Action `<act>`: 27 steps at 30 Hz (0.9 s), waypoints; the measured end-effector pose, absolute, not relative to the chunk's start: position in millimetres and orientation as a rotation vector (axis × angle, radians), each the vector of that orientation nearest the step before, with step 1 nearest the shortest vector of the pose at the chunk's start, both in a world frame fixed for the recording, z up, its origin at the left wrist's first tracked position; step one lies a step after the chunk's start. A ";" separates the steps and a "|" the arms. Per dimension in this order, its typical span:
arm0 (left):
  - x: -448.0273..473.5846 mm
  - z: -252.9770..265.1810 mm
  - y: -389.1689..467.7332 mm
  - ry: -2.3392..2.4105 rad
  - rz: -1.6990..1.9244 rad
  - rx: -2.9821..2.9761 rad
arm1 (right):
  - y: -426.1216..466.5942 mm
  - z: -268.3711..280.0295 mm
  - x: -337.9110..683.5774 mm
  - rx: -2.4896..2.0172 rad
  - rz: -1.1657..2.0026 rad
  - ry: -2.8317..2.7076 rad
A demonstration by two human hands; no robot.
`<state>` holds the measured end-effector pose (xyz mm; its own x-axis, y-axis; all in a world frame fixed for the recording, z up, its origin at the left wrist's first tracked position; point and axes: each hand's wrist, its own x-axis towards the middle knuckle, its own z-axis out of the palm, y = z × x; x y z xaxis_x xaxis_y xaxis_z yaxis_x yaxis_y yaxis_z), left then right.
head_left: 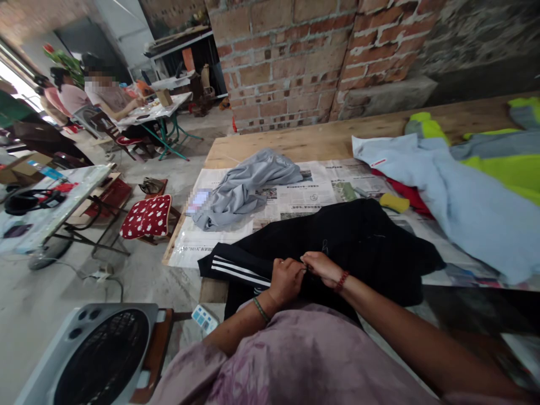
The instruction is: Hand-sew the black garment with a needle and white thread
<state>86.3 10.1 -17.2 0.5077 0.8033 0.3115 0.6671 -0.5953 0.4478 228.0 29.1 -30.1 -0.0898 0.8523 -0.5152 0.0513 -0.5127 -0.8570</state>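
A black garment (pixel 337 230) with three white stripes along one part lies bunched over the near edge of the table and hangs down in front of me. My left hand (pixel 287 281) is closed on its cloth, just right of the stripes. Close beside it, my right hand (pixel 322 268) makes a pinch, its fingertips almost meeting those of the left. Something small and dark shows between the two sets of fingertips; I cannot make out whether it is a fold of cloth. A pale loop, perhaps thread, lies on the garment just beyond my right hand.
Newspaper (pixel 312 191) covers the wooden table. On it are a grey garment (pixel 248 183), a phone (pixel 199 201), a yellow sponge-like block (pixel 395 202) and a light-blue garment (pixel 455 191). A fan (pixel 105 354) and a cushioned stool (pixel 147 216) stand left. People sit at tables farther off.
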 end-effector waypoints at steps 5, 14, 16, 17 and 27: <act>85.6 -18.8 9.8 1.267 0.733 2.441 | 27.5 -30.2 227.6 -1.572 1.629 -0.966; 82.2 -15.4 13.0 1.251 0.722 2.311 | 27.5 -25.9 228.5 -1.583 1.602 -0.930; 81.3 -15.7 13.7 1.242 0.727 2.296 | 27.1 -25.7 228.8 -1.583 1.596 -0.930; 80.9 -16.1 14.0 1.236 0.731 2.295 | 26.7 -25.8 228.7 -1.587 1.591 -0.929; 80.1 -20.4 13.9 1.188 0.712 2.348 | 21.4 -29.3 224.7 -1.639 1.450 -0.969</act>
